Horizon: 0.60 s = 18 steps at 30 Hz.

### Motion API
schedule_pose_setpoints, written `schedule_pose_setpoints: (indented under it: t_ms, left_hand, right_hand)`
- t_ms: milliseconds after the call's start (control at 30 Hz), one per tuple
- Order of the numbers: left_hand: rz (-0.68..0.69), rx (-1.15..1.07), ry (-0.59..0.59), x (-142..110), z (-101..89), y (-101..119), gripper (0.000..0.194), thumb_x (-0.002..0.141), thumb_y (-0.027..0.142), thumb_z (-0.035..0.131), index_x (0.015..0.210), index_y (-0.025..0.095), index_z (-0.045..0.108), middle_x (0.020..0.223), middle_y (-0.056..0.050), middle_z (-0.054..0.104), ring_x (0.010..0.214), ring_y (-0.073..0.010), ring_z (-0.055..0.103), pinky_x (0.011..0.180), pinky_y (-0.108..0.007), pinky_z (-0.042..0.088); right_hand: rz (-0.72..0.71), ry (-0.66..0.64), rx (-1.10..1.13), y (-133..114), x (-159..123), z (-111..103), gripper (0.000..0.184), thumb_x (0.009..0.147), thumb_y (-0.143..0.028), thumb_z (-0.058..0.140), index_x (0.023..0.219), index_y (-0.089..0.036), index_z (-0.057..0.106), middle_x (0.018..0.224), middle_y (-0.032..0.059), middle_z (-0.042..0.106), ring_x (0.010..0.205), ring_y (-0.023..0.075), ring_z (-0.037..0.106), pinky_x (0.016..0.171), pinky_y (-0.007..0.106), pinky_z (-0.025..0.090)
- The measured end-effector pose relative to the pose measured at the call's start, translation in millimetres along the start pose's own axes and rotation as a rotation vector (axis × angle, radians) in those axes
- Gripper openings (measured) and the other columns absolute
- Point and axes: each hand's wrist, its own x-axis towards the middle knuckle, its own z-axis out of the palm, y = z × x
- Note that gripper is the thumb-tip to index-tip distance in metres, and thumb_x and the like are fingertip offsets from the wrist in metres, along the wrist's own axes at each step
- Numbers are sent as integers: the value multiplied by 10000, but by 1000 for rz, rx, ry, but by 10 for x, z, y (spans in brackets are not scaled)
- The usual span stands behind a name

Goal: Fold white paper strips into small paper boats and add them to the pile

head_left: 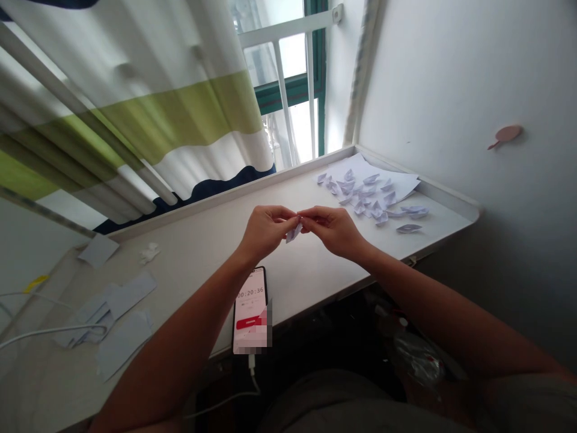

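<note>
Between both hands, above the middle of the white table, is a small folded piece of white paper [294,231]. My left hand [268,230] pinches it from the left with thumb and fingers. From the right, my right hand [331,230] pinches it too, its fingertips meeting those of the left. The fingers hide part of the paper, so its exact shape cannot be made out. To the right of my hands lies a group of small folded paper boats [360,191], several on white sheets [406,183] and a few on the bare tabletop.
A phone [250,310] showing a timer lies at the table's front edge, with a white charging cable [252,364] plugged in. Loose paper pieces [124,343], a crumpled scrap [150,252] and cables [54,332] are at the left. A raised rim runs along the table's [202,240] back.
</note>
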Motion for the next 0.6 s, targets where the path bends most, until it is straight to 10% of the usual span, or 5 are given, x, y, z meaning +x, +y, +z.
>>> schedule_pose_setpoints:
  t_ms: [600]
  left_hand:
    - [-15,-173,218,-185,35,73,270,824,320,840,1015,130,846,863,-76,836,715,-207,791,667,-343,683]
  right_hand:
    - [6,170,-6,-33,-370,462,466,961,-499,775,1327,-211,773,1132,110,844,980,285,826,933,489,697]
